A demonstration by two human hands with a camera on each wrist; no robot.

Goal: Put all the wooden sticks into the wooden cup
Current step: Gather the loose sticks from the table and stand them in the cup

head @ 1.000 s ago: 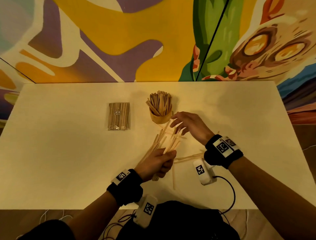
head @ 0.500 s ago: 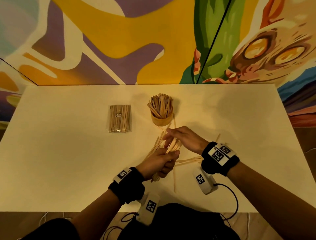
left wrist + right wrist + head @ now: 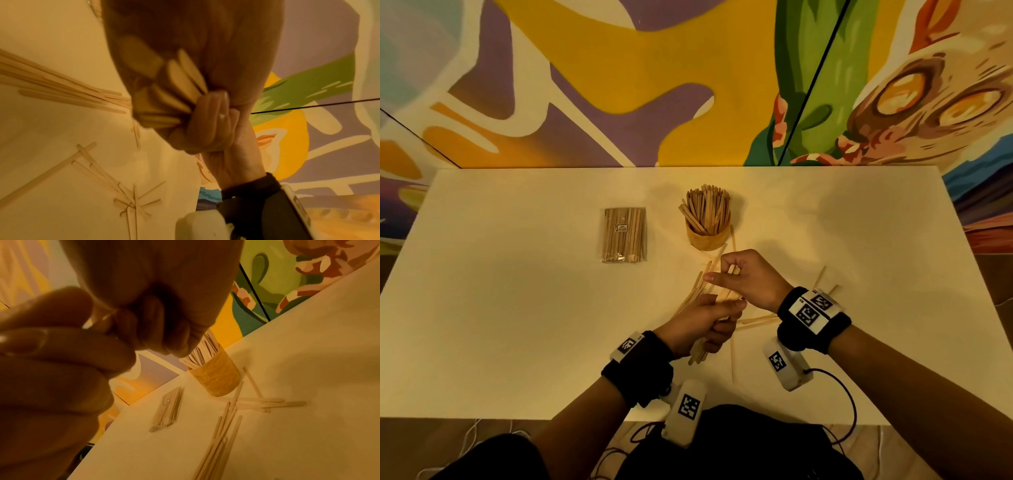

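Observation:
A round wooden cup (image 3: pixel 707 238) (image 3: pixel 216 379) stands mid-table, packed with upright wooden sticks (image 3: pixel 707 209). In front of it my left hand (image 3: pixel 720 320) (image 3: pixel 205 113) grips the lower part of a bundle of sticks (image 3: pixel 697 294) (image 3: pixel 172 91) slanting up toward the cup. My right hand (image 3: pixel 726 274) (image 3: pixel 133 324) has its fingers curled round the bundle's upper ends. Loose sticks (image 3: pixel 756 320) (image 3: pixel 267 402) lie flat around both hands, with one single stick (image 3: pixel 732 359) nearer me. My fingers hide the middle of the bundle.
A clear packet of sticks (image 3: pixel 624 234) (image 3: pixel 168 408) lies left of the cup. The white table (image 3: pixel 500 325) ends at a painted wall behind. More stray sticks (image 3: pixel 825 281) lie behind my right wrist, and a crossed heap of sticks (image 3: pixel 131 203) shows in the left wrist view.
My right hand has pulled back from beside the cup toward my left hand and closed its fingers on the top of the bundle. The left hand has stayed in place, still gripping.

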